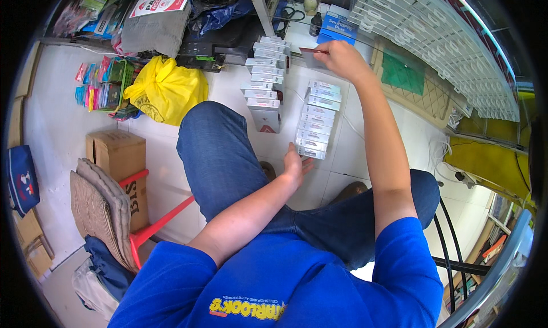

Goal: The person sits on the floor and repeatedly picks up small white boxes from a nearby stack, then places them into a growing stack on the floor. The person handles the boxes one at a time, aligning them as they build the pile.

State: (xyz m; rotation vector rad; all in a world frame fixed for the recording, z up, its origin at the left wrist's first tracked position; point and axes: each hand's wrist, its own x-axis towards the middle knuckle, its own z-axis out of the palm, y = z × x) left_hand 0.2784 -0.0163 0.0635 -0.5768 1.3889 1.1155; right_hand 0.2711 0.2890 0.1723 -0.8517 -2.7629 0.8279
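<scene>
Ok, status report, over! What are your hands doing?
Right hand holds a small box. Left hand open, touching box row. Second row beside. Nothing blocking.

Two rows of small white and grey boxes lie on the white tiled floor. The right row holds about eight flat boxes overlapping like fallen dominoes, running from twelve o'clock down toward six o'clock. The left hand rests open, fingers touching the box at the six o'clock end of this row. At nine o'clock from it, the left row runs the same way, ending in a larger box standing upright. At twelve o'clock of the right row, the right hand pinches a thin grey card with a red edge, held above the floor.
</scene>
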